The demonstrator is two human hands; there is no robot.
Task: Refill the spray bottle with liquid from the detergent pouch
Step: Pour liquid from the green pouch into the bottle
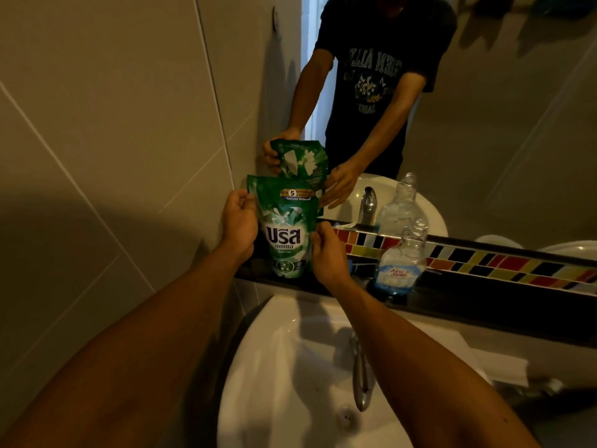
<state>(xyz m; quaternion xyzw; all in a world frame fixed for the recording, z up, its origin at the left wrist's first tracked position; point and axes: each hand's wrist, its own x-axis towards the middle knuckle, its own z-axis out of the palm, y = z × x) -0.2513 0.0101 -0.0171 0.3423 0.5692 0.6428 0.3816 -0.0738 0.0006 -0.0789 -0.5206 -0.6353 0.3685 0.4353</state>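
Observation:
A green detergent pouch [286, 226] stands upright on the dark ledge [452, 300] behind the sink, close to the left wall. My left hand [238, 223] grips its upper left edge. My right hand [328, 253] pinches its right side lower down. To the right on the same ledge stands a clear spray bottle [402, 258] with a blue-and-white label, its neck open with no spray head on it. A little liquid shows at its bottom.
A white sink [290, 367] with a chrome tap [358, 373] lies below the ledge. A mirror [484, 108] above a strip of coloured tiles [504, 263] reflects the person, pouch and bottle. A tiled wall [113, 156] closes the left side.

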